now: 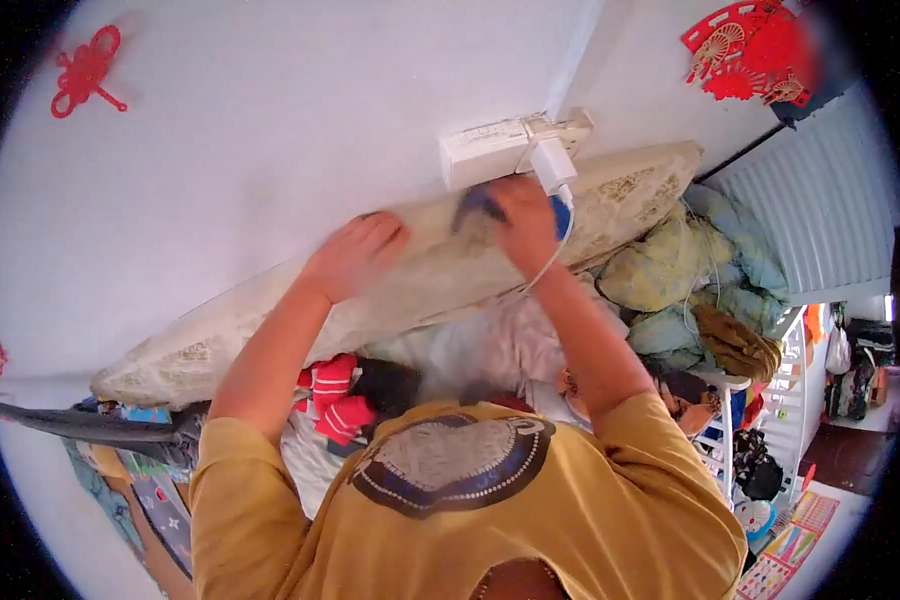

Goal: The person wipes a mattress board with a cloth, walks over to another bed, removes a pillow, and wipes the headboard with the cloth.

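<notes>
A long, pale padded panel (420, 265) with worn brown patches leans along the wall. My left hand (358, 255) lies on its upper part, fingers stretched out over the edge and slightly blurred. Farther right, at the same edge, my right hand (523, 222) is closed on a blue item (562, 218). Its dark part shows left of the fingers and a brighter part to their right; blur hides its exact kind. Just above this hand, a white charger (553, 165) is plugged in at the white socket box (485, 153), and its cable hangs beside my right wrist.
Crumpled bedding (660, 265) is heaped at right below the panel, with a brown cloth (740, 340) on it. Red-and-white striped fabric (338, 395) lies near my left elbow. A white railing (785, 390) stands at right. Red decorations (87, 72) hang on the wall.
</notes>
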Available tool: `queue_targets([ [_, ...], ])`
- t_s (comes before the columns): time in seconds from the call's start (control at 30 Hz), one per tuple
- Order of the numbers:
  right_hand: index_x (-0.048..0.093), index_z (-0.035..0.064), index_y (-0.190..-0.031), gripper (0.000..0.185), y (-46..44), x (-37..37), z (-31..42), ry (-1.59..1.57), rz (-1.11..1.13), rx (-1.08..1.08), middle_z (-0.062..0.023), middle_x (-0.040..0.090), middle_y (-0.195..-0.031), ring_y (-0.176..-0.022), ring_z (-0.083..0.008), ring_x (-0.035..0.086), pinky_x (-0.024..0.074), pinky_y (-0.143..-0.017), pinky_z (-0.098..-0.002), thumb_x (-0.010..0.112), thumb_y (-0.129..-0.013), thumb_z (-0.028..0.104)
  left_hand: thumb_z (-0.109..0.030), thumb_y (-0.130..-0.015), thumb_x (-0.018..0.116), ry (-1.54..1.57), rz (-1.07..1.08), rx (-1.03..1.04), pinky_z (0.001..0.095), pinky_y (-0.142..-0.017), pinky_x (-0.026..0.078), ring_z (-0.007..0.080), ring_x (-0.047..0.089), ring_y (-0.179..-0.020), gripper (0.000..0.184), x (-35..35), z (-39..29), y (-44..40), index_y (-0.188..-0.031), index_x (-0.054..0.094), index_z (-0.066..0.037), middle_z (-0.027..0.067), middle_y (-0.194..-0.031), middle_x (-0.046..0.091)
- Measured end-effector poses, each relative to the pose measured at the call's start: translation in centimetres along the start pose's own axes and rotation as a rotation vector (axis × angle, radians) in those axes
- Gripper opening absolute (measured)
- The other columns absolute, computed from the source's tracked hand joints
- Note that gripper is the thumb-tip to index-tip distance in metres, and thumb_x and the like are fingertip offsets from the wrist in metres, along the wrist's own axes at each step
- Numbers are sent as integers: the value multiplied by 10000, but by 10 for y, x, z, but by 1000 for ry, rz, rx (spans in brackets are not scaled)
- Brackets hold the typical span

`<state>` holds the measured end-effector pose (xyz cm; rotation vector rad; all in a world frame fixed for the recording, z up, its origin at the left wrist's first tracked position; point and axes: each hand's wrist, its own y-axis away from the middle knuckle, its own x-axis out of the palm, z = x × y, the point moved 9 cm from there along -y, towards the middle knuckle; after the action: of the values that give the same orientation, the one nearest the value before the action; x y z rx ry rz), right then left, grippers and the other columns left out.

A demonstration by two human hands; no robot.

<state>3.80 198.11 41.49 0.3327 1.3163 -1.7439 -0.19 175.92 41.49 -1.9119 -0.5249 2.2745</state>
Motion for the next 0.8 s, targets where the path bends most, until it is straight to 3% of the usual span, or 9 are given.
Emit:
queue_targets([
  [0.07,711,88,-1112,406,3,25,45,-27,-38,-100,-105,687,-1171,-1151,-345,601,472,-1013,-457,696,-714,10,-136,-858,588,-17,-24,-2,403,-1025,493,298,585,-1211,396,-2,-1,-1,-1240,624,-41,128,-1269,611],
  [0.17,712,108,-1123,390,4,59,71,-144,162,-214,-100,671,-1206,-1211,-327,585,449,-1070,-500,721,-734,81,-134,-862,585,-22,-28,-7,401,-1028,493,289,584,-1219,388,-3,-2,0,-1236,629,-43,123,-1272,618],
  [0.3,725,111,-1083,338,19,12,49,-9,114,-325,-73,670,-1224,-1260,-322,571,447,-1097,-479,649,-760,45,-123,-866,580,-3,21,-52,400,-1040,491,286,588,-1218,393,-3,0,0,-1247,634,-43,117,-1272,626],
  [0.37,731,117,-1069,345,43,-3,-6,31,16,-339,-63,669,-1248,-1275,-320,567,440,-1113,-471,656,-744,29,-116,-867,577,22,-11,-52,401,-1053,488,287,585,-1231,408,-3,0,4,-1266,633,-45,120,-1293,624],
  [0.43,740,90,-1038,388,58,-19,-43,210,110,-191,-86,680,-1194,-1287,-324,565,469,-1084,-482,645,-686,-43,-108,-868,574,29,-30,-51,401,-1066,483,289,580,-1248,426,0,4,7,-1286,629,-47,122,-1320,619],
  [0.57,736,72,-1060,474,61,-24,-35,162,60,-169,-94,678,-1225,-1303,-337,564,438,-1123,-522,619,-638,-108,-98,-873,568,46,20,-58,403,-1093,470,295,567,-1283,445,7,5,9,-1312,624,-48,125,-1368,609],
  [0.7,734,69,-1076,493,42,26,19,-42,-14,-240,-96,675,-1259,-1290,-343,582,390,-1171,-535,561,-657,-126,-88,-899,590,116,14,-59,440,-1109,448,335,555,-1282,433,10,9,14,-1328,601,-32,147,-1378,594],
  [0.77,725,113,-1117,301,28,46,67,-9,151,-312,-73,647,-1333,-1362,-277,522,346,-1217,-470,569,-860,109,-85,-894,605,116,35,-82,442,-1105,451,336,556,-1280,430,13,11,12,-1320,600,-29,150,-1370,594],
  [0.8,719,114,-1156,330,23,56,84,-31,226,-355,-62,641,-1352,-1380,-270,506,333,-1228,-461,579,-856,116,-83,-891,612,117,47,-91,444,-1104,452,336,556,-1279,429,14,10,12,-1317,600,-28,152,-1366,595],
])
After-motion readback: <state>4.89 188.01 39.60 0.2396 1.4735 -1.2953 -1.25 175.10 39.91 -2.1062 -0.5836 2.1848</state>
